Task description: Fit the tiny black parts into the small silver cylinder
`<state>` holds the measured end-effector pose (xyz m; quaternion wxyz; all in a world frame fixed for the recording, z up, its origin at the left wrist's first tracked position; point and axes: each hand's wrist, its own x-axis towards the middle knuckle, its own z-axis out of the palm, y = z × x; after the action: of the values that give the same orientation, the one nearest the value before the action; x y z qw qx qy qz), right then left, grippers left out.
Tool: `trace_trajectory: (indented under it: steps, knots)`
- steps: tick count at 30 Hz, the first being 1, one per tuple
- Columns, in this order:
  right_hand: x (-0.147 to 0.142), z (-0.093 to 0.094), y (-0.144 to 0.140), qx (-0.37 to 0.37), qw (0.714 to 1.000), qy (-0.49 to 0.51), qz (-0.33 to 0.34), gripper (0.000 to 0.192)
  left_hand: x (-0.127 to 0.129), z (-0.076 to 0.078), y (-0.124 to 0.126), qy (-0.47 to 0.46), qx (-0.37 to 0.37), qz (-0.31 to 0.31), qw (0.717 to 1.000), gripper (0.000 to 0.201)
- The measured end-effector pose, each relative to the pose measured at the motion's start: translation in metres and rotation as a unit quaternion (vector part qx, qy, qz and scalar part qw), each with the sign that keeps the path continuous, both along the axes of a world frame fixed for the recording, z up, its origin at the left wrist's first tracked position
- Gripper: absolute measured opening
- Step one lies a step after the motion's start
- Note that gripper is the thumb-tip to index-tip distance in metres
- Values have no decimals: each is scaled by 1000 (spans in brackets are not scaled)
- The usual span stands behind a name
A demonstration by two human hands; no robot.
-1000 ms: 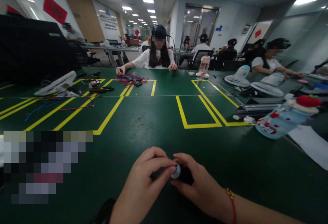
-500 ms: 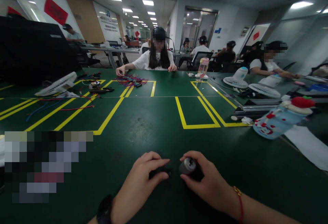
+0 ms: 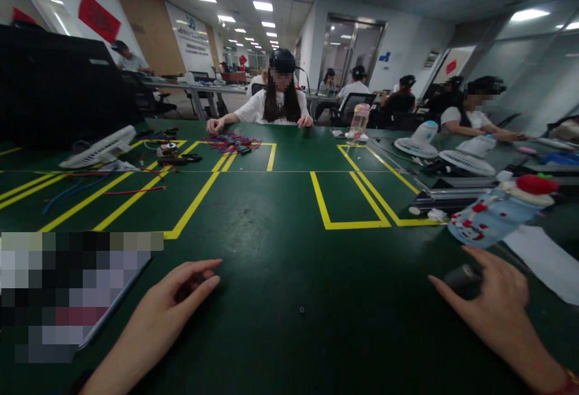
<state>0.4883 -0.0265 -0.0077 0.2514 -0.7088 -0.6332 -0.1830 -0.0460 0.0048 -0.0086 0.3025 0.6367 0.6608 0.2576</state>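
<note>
A dark cylinder (image 3: pixel 464 277) in the crook of the right hand (image 3: pixel 497 289); a small round piece (image 3: pixel 301 310) on the surface (image 3: pixel 253 341)

The dark cylinder lies between the thumb and forefinger of the right hand, close to the palm; those fingers stand apart around it, and whether any of them grips it I cannot tell; the small round piece sits on the surface between the two hands, well apart from both; the left hand (image 3: pixel 174 295) is off to the other side, its thumb and forefinger parted, with the other fingers curled under; a blue bottle (image 3: pixel 482 220) leans just beyond the right hand, and white paper (image 3: pixel 543 262) lies near it; farther off, a heap of wires (image 3: pixel 233 142) lies near another person's hand (image 3: pixel 217 125).
</note>
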Motion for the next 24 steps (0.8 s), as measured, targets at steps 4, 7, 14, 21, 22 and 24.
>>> trace_trajectory:
  steps: [4, 7, 14, 21, 22, 24]
  knots:
    - [-105, 16, 11, -53, 963, -29, 262, 54, 4, 1, -1, 21, 18, -4, 1000, 42]
    - [-186, 20, 15, -214, 890, 30, 401, 41, 4, 3, -3, 36, 36, -6, 999, 38]
    - [-188, 32, 24, -177, 900, 72, 393, 22, 3, 4, -4, 43, 62, -3, 997, 35]
    - [-21, 51, 1, -61, 993, -101, 29, 33, 7, 3, -5, 49, 66, -22, 996, 32]
    - [-5, 48, -3, -89, 992, -85, -7, 33, 7, 2, -6, 48, 64, -26, 996, 31]
    - [14, 41, -7, -138, 989, -23, -51, 33, 6, 2, -6, 48, 61, -28, 997, 31]
